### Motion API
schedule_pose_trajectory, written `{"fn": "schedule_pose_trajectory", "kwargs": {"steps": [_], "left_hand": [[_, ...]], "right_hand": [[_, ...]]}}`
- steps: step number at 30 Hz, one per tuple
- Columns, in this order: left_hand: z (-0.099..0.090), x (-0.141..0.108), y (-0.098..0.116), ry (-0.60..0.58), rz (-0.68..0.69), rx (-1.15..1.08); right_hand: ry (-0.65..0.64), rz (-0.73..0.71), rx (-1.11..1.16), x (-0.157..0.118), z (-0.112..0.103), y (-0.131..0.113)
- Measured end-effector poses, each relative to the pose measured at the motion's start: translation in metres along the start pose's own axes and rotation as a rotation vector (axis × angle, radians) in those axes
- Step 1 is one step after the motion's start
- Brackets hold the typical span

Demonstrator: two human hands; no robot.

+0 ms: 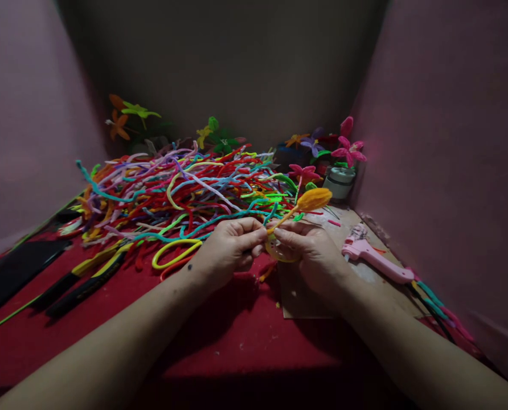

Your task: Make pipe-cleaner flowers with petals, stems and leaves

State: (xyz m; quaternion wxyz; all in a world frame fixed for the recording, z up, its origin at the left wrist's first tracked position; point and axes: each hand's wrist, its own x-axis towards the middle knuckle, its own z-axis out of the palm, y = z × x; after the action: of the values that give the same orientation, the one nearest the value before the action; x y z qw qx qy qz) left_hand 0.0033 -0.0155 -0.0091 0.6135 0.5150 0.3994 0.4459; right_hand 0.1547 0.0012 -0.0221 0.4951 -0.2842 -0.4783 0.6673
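Observation:
Between my two hands is an orange pipe-cleaner flower bud [314, 199], its twisted stem slanting down to the left. My left hand [242, 244] pinches the lower end of that stem with thumb and forefinger. Just beside it, my right hand [307, 245] is closed on the stem a little higher, so the bud points up and right. Below the fingers a round yellowish see-through thing [282, 253] is partly hidden by my right hand; I cannot make out what it is.
Behind my hands lies a big heap of coloured pipe cleaners [185, 182]. Pliers [87, 279] and a black flat object [19, 270] rest at left. A pink glue gun [377, 259] lies on a board [305, 296] at right. Pipe-cleaner flowers [348, 149] stand behind, near a jar [338, 183].

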Motion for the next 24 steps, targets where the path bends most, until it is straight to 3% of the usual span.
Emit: {"fn": "schedule_pose_trajectory", "kwargs": {"steps": [7, 12, 14, 17, 19, 24], "left_hand": [[-0.007, 0.001, -0.002, -0.125, -0.115, -0.145], [-0.004, 0.0, -0.001, -0.144, -0.104, -0.104], [0.0, -0.001, 0.001, -0.063, -0.024, 0.042], [0.002, -0.002, 0.006, 0.182, 0.201, 0.3], [0.001, -0.001, 0.008, 0.309, 0.276, 0.344], [-0.003, -0.001, 0.012, 0.342, 0.239, 0.291]], "right_hand": [[-0.068, -0.039, -0.028, 0.001, -0.002, 0.003], [-0.117, -0.064, 0.007, 0.001, 0.0, 0.001], [-0.067, -0.084, -0.042, 0.001, 0.0, 0.0], [0.029, -0.108, -0.088, 0.001, -0.001, -0.003], [0.076, -0.103, -0.095, 0.001, -0.002, -0.004], [0.093, -0.046, -0.09, 0.001, -0.004, -0.006]]}}
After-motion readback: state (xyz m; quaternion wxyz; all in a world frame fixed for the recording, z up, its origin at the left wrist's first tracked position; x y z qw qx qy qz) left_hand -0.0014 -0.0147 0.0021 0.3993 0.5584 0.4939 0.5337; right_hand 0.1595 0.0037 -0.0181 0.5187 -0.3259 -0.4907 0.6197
